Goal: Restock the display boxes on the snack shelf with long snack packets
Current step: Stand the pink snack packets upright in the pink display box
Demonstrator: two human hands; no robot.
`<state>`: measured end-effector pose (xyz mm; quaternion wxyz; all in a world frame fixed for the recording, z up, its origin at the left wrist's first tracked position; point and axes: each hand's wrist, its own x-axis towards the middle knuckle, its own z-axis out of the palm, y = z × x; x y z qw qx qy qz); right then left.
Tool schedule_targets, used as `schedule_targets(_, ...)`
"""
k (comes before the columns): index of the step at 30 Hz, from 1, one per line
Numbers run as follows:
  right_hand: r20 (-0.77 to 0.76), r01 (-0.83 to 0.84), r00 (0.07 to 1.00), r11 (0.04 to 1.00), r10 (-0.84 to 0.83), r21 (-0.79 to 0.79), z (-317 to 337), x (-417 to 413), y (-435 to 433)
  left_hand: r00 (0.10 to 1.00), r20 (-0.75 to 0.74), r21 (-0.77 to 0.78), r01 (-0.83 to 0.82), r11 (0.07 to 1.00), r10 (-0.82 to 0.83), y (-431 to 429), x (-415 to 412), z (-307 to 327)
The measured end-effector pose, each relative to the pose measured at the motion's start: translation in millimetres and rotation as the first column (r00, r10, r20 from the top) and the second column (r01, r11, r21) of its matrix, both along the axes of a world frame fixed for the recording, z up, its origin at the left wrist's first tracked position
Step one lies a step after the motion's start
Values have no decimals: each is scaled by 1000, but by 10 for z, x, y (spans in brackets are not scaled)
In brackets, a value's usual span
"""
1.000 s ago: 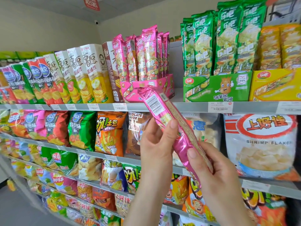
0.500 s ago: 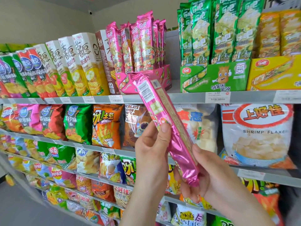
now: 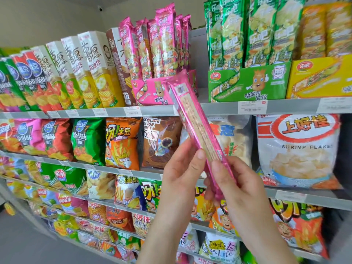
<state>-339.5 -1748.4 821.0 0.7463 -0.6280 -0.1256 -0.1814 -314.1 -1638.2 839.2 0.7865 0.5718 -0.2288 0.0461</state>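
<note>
Our left hand (image 3: 181, 168) and right hand (image 3: 242, 189) pinched a long pink foil snack packet (image 3: 198, 128); tilted, it risked snagging the pink cardboard display box (image 3: 150, 90).

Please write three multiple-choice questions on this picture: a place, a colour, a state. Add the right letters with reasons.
1. Where does the green display box stand?
A. on the floor
B. on the upper shelf, right of the pink display box
C. on the lowest shelf

2. What colour is the held long packet?
A. blue
B. white
C. pink

3. How is that packet held?
A. by both hands
B. by one hand alone
C. by nobody

1 B: both boxes share that shelf.
2 C: its foil is pink.
3 A: the left hand and the right hand both grip its lower half.
</note>
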Motion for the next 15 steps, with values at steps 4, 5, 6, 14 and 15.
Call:
schedule_targets(4,323,433,894,787,-312,-439,-96,-14,58,988,52,69,-149,986,146,-2,-6,7)
schedule_targets(5,355,460,881,746,-314,-482,-116,-25,71,986,67,68,-156,985,152,11,-3,10)
schedule_targets(6,351,441,890,749,-293,-495,-123,-35,77,986,68,57,-158,986,154,28,3,12)
schedule_targets(14,170,71,985,959,-24,-276,1,-45,20,992,-72,-201,-118,972,106,132,47,45)
schedule_targets(15,209,148,974,938,-84,-314,-17,-43,40,992,-91,-234,-109,966,90,122,50,37)
